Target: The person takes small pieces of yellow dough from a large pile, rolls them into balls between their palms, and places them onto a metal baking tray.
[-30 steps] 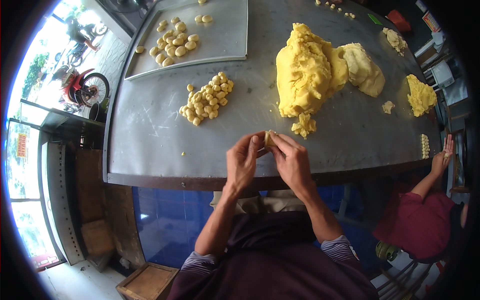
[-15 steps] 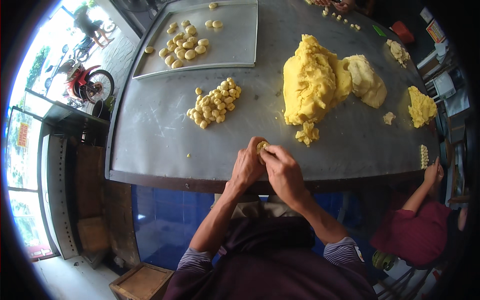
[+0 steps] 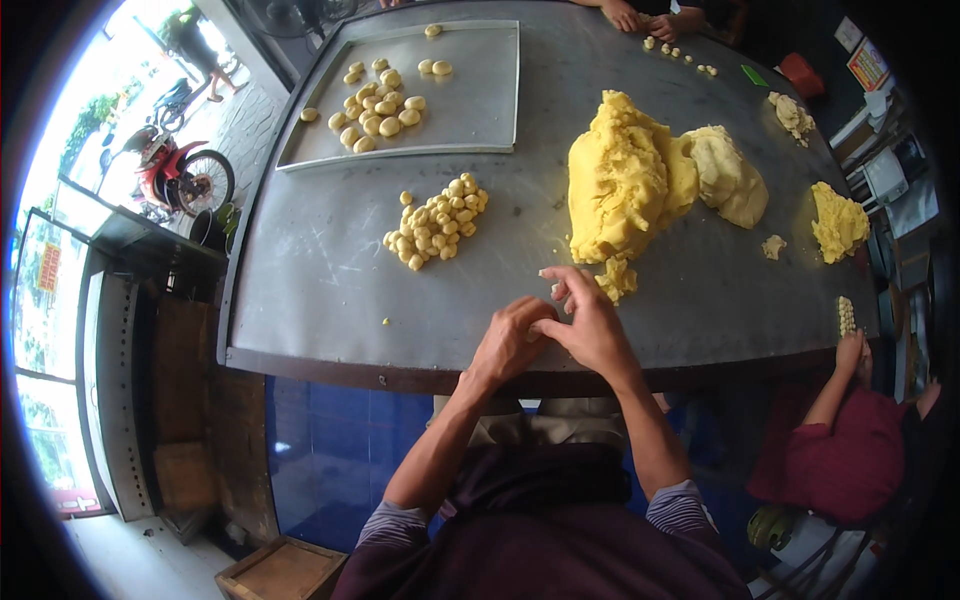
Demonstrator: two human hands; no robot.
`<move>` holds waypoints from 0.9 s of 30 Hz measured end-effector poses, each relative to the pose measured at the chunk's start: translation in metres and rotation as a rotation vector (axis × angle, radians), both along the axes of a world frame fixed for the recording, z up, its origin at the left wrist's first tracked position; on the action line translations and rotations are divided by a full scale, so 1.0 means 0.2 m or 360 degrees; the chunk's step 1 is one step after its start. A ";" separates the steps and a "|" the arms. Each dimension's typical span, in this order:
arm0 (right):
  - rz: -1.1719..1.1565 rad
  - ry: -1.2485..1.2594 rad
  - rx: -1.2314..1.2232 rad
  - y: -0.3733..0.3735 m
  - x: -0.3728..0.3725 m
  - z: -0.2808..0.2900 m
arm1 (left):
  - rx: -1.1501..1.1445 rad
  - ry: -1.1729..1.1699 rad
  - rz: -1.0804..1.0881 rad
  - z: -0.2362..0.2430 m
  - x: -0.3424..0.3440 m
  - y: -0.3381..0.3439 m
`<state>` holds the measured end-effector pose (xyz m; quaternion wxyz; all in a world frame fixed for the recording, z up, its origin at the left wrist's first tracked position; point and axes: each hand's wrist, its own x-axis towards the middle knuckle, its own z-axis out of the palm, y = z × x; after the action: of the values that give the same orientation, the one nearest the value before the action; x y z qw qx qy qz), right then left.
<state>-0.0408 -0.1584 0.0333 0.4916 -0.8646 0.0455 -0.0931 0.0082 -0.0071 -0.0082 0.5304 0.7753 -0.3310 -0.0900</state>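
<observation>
My left hand (image 3: 508, 342) is curled round a small piece of dough at the table's near edge. Its fingers hide most of the piece, which showed more plainly a moment earlier. The thumb of my right hand (image 3: 597, 330) presses in at the left hand, while its other fingers are raised and spread. Just beyond those fingers lies a small yellow lump (image 3: 617, 279), in front of a big mound of yellow dough (image 3: 620, 185). A paler dough mass (image 3: 728, 178) leans against the mound's right side. Farther left, a heap of small dough balls (image 3: 437, 222) rests on the metal table (image 3: 330, 250).
A shallow metal tray (image 3: 455, 110) with larger rounded dough pieces stands at the far left. More dough (image 3: 838, 222) lies at right, near a co-worker in a maroon top (image 3: 845, 455) beside rows of small balls (image 3: 846, 316). Another person's hands (image 3: 655, 22) work across the table.
My right hand's fingers have lifted and spread away from the dough, its thumb staying at my left hand. My left hand has turned over the piece. The view has shifted slightly.
</observation>
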 end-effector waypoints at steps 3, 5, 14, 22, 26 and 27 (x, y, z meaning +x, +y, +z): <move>0.0112 -0.0029 -0.0167 -0.01 -0.02 0.03 | 0.0183 -0.0060 0.0026 -0.02 -0.01 0.00; -0.0171 -0.0400 -0.0675 -0.01 -0.03 0.05 | 0.0152 -0.0069 0.0176 -0.03 0.02 -0.01; -0.0458 -0.0722 -0.1337 -0.24 0.08 -0.05 | -0.0055 0.0522 0.0014 -0.03 0.06 0.16; -0.0421 -0.0183 -0.1134 -0.27 -0.07 -0.23 | 0.0108 0.0144 -0.0129 0.00 0.04 0.21; -0.0467 -0.0046 -0.0983 -0.18 -0.17 -0.18 | 0.0571 -0.0673 0.0079 0.02 0.03 0.17; -0.0432 -0.0161 -0.1175 -0.21 -0.19 -0.23 | 0.0437 -0.0663 0.0145 0.01 0.04 0.17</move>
<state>-0.0784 -0.2004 -0.0120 0.1326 -0.9636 0.0986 -0.2099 0.0172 0.0259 -0.0057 0.3439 0.8560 -0.3827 0.0515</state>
